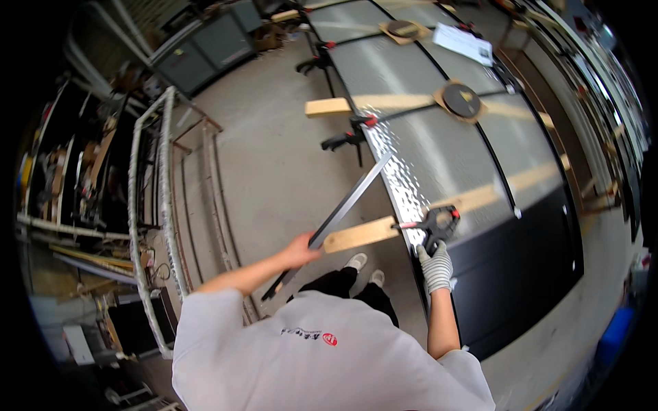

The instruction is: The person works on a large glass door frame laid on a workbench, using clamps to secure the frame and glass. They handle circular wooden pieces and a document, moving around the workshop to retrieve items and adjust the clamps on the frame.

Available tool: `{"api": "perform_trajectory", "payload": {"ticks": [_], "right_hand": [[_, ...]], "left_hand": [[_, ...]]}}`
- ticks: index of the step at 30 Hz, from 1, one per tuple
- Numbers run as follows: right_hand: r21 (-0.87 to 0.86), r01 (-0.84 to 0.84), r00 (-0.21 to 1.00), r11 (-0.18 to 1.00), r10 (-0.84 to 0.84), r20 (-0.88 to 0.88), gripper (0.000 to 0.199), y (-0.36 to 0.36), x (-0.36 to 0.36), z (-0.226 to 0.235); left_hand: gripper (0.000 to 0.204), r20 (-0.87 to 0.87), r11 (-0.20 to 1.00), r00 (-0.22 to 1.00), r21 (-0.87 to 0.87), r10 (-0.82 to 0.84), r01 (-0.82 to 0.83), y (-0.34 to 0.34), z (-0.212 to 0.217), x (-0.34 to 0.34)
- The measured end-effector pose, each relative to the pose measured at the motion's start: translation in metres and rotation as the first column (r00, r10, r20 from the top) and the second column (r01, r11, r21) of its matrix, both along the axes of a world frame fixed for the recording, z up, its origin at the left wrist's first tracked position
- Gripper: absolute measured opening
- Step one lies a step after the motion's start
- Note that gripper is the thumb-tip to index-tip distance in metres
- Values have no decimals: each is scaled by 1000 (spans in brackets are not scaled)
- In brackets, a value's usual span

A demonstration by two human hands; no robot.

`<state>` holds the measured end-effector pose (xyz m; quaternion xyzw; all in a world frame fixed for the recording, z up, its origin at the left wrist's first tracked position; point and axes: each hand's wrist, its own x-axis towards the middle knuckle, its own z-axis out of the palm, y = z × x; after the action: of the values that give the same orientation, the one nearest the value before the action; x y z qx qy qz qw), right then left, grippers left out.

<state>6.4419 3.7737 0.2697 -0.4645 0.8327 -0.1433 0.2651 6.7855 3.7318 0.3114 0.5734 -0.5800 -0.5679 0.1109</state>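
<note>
Concrete workshop floor (pixel 274 164) spreads at nine o'clock of a long textured glass panel (pixel 439 144) resting on wooden battens (pixel 356 234). Left hand (pixel 299 251), fingers wrapped tight, holds a long grey metal bar (pixel 349 202) slanting toward one o'clock. Gloved right hand (pixel 436 267) closes its fingers on a black clamp (pixel 436 225) at the panel's near edge.

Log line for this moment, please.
left hand: grips metal bar | right hand: gloved, on black clamp | clamp: on wood batten
</note>
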Motion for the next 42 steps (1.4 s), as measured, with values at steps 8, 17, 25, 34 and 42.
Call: {"api": "perform_trajectory", "payload": {"ticks": [8, 17, 25, 34, 42], "right_hand": [[-222, 160, 923, 962, -66, 379, 44, -17, 19, -60], [-171, 535, 645, 828, -269, 715, 19, -116, 162, -62], [-335, 273, 637, 902, 91, 766, 21, -215, 376, -20], [-276, -52, 714, 960, 229, 662, 32, -372, 516, -50], [-125, -317, 631, 940, 307, 712, 48, -599, 684, -63]], "left_hand": [[12, -182, 698, 715, 474, 674, -537, 100, -34, 117], [7, -335, 523, 427, 291, 840, -801, 4, -69, 327], [25, -592, 498, 317, 167, 741, -851, -62, -85, 430], [45, -531, 468, 306, 200, 790, -861, -174, -116, 509], [40, -427, 359, 252, 191, 868, -913, -357, -88, 592]]}}
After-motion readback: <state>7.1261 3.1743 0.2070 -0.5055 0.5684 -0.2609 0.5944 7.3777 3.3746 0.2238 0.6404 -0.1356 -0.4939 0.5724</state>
